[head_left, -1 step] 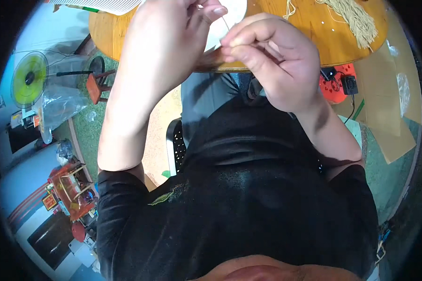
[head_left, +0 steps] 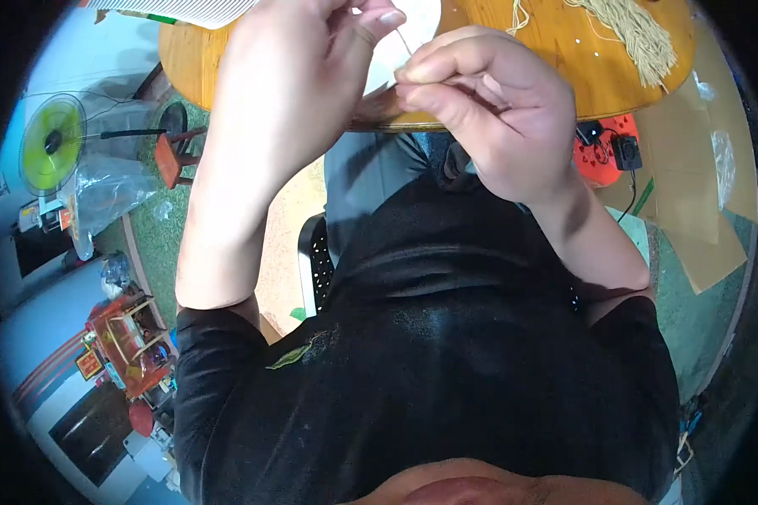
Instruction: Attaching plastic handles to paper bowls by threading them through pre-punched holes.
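Observation:
Both my hands are raised at the near edge of the round wooden table (head_left: 556,97). A thin, pale thread (head_left: 404,40) runs between them. My left hand (head_left: 328,50), partly cut off by the upper edge, has its fingers closed at the thread's upper end. Thumb and forefinger of my right hand (head_left: 505,109) pinch its lower end; whatever else lies between those fingertips is too small to make out. Behind the thread, a white, round-edged flat thing (head_left: 423,21) lies on the table. To the right lies a bundle of beige yarn (head_left: 640,42).
A white ribbed sheet (head_left: 185,8) shows at the table's far left. Left on the floor side stand a green-bladed fan (head_left: 55,145) and a small reddish-brown stool (head_left: 168,160). Below the table's right are a red stool (head_left: 598,168) with black adapters and flattened cardboard (head_left: 682,185).
My two hands have shifted a few pixels to the left. The thread is still held between them.

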`<state>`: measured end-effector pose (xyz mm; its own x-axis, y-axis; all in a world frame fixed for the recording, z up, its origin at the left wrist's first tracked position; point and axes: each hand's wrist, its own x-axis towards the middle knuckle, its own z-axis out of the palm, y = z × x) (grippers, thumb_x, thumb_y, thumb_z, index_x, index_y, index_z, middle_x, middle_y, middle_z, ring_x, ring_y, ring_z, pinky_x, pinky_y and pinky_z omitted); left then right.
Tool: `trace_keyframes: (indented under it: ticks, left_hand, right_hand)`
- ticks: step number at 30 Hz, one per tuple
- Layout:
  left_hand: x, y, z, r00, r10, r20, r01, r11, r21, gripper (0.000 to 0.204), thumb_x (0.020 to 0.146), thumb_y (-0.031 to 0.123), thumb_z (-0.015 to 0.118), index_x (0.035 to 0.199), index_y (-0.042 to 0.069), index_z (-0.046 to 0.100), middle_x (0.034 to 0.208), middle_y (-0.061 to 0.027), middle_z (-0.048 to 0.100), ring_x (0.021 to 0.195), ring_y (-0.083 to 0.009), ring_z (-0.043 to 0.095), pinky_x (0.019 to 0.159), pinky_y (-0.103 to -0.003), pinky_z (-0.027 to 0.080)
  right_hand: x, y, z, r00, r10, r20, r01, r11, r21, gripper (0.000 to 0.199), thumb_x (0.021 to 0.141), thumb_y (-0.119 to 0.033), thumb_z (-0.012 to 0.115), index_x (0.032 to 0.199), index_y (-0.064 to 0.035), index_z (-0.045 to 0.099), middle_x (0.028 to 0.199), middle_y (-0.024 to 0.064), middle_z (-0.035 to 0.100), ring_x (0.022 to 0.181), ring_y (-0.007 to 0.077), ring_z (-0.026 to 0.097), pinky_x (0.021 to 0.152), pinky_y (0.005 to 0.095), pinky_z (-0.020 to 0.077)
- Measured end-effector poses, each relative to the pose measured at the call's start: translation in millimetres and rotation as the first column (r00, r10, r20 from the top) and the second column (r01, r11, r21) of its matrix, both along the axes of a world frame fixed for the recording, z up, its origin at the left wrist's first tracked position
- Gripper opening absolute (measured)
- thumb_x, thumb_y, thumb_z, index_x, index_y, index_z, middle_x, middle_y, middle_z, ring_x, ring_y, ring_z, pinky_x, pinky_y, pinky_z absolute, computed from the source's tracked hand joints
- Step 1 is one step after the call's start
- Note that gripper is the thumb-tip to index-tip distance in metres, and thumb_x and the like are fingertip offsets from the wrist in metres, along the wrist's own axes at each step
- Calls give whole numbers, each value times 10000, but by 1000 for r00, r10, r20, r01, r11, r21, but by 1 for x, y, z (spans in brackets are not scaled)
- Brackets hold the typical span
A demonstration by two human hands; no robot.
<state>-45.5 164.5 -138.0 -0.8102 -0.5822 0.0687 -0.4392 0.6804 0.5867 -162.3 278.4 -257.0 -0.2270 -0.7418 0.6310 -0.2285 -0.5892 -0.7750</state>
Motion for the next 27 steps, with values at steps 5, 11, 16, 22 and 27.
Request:
trace_keyframes:
  ticks: [5,11,16,22,27]
  left_hand:
    - [16,8,-5,889,34,-456,29,991,130,39,1025,26,614,1038,-11,616,910,0,585,795,-57,522,718,-206,434]
    - [33,-3,-18,812,-189,-552,130,981,-145,161,1021,9,562,1174,-40,550,1075,-84,595,882,-102,570,759,-224,443]
    - [36,-1,3,880,-381,-284,220,857,-467,211,920,-48,653,1115,4,591,903,-97,636,683,-155,561,635,-285,434]
    - [15,-13,5,782,-554,-286,323,752,-574,231,875,-94,665,1080,5,626,884,-108,653,701,-168,599,640,-285,471]
    - [2,-29,7,703,-642,-305,364,694,-622,241,846,-139,659,1046,-3,658,915,-122,656,758,-161,637,656,-269,505]
  right_hand:
    - [9,5,18,959,-175,224,129,970,207,154,973,38,663,1125,61,676,999,124,739,932,152,715,830,264,581]
    - [14,3,74,763,-403,506,102,848,520,41,908,73,677,940,51,687,906,94,715,792,125,689,731,249,558]
    - [4,2,101,930,-300,212,77,724,686,146,965,50,630,1096,96,674,923,94,720,822,110,695,735,230,574]
    - [-31,-12,95,895,-217,390,-187,612,769,124,933,60,630,1014,62,724,896,80,715,782,139,686,703,236,558]
    - [-23,-5,112,993,-2,-120,90,669,738,94,929,32,655,1008,53,702,919,89,712,821,159,683,716,249,555]
